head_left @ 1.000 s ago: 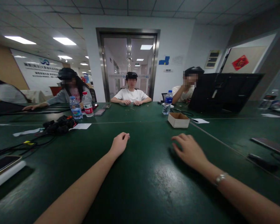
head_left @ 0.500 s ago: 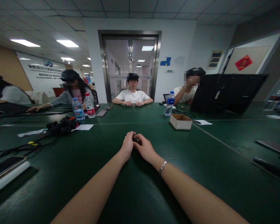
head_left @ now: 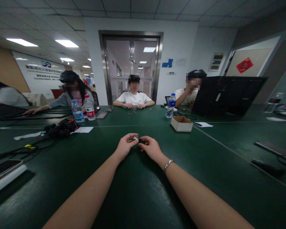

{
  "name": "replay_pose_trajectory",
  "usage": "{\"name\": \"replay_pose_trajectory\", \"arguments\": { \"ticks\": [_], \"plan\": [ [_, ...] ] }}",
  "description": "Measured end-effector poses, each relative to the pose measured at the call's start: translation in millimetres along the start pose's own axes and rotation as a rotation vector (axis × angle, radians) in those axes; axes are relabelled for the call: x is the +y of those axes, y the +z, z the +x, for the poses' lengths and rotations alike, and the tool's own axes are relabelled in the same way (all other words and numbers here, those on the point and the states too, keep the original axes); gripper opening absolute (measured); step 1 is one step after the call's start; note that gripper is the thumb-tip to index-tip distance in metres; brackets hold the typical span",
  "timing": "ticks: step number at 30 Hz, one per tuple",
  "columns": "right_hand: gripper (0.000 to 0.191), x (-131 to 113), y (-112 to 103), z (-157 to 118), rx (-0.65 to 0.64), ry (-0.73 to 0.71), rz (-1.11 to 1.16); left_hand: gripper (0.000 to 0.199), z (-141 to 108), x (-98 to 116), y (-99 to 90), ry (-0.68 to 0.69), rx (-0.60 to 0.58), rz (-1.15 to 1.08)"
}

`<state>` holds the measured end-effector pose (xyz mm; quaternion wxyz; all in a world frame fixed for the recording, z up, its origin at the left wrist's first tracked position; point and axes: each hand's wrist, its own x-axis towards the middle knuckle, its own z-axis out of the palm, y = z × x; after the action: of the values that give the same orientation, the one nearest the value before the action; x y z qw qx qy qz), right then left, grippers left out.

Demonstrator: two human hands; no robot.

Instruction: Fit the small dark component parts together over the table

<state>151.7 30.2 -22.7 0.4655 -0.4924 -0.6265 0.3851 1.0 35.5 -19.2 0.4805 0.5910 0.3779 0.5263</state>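
Above the middle of the green table (head_left: 138, 197), my two hands nearly meet at the fingertips. My left hand (head_left: 125, 145) pinches a small shiny silver piece (head_left: 135, 138) between thumb and fingers. In my right hand (head_left: 151, 147), closed fingers grip a small dark piece (head_left: 140, 141). The two pieces lie end to end or very close; whether they touch is too small to tell. A metal bracelet (head_left: 168, 165) circles my right wrist.
A small open cardboard box (head_left: 181, 125) stands ahead on the right, near a water bottle (head_left: 171, 106). Two more bottles (head_left: 78, 112) and tangled black gear (head_left: 60, 128) sit at the left. A phone (head_left: 4, 171) lies nearer left. Several people sit around; a large black case (head_left: 228, 95) stands right.
My hands have drawn slightly apart, the left one moving left and turning. The silver piece now shows between the fingertips. The view has shifted slightly.
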Motion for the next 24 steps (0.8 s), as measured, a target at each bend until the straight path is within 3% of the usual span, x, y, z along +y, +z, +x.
{"name": "replay_pose_trajectory", "arguments": {
  "ticks": [9, 24],
  "plan": [
    [0.028, 3.5, -0.5, 1.4, 0.004, -0.086, -0.065, 0.047, 0.4, 0.7, -1.5, -0.012, -0.041, -0.089],
    [0.025, -0.5, 0.9, -1.0, 0.029, -0.057, -0.01, 0.047, 1.1, -0.4, 1.2, -0.005, 0.003, -0.031]
  ]
}}
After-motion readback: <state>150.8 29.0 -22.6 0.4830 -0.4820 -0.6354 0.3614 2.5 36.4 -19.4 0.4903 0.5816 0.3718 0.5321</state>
